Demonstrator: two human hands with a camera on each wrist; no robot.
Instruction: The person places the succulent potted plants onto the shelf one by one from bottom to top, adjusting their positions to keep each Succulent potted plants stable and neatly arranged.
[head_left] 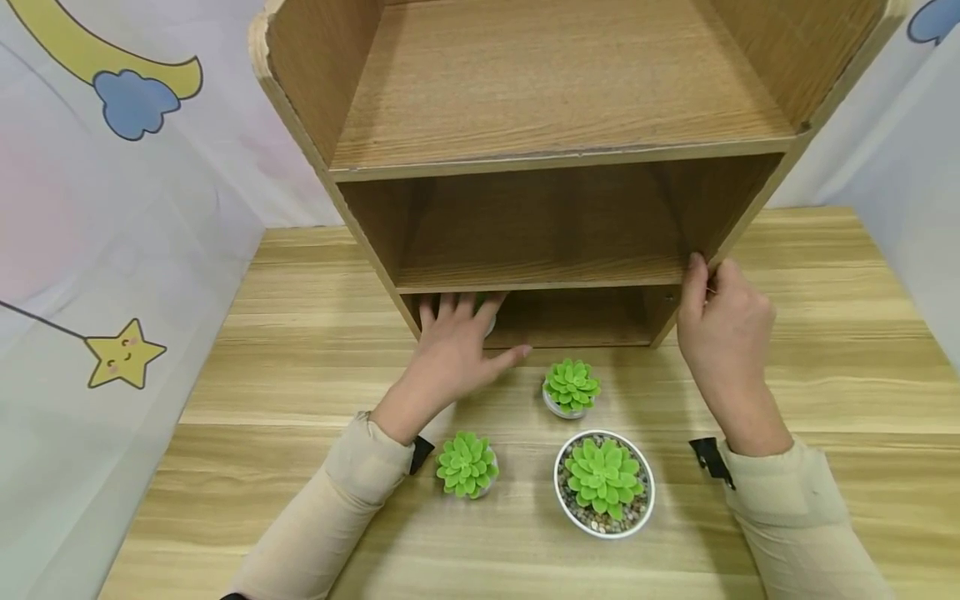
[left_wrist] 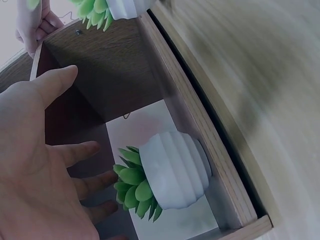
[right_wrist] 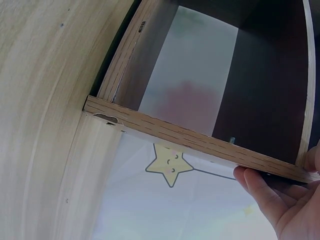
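Note:
My left hand (head_left: 450, 354) reaches into the bottom left compartment of a wooden shelf (head_left: 487, 164), fingers extended and apart. In the left wrist view, a succulent in a ribbed white pot (left_wrist: 175, 170) stands inside that compartment. The fingertips are beside its green leaves; whether they touch is hard to tell. From the head view this pot is mostly hidden behind the hand. On the other side, my right hand (head_left: 727, 333) grips the front edge of the shelf's right side panel, thumb in front and fingers around the outside.
On the wooden table in front of the shelf stand two small potted succulents, one near the shelf (head_left: 572, 386) and one by the left sleeve (head_left: 467, 465). A larger succulent in a round white pot with pebbles (head_left: 603, 479) is closer to me. Patterned cloth (head_left: 67, 208) hangs around the table.

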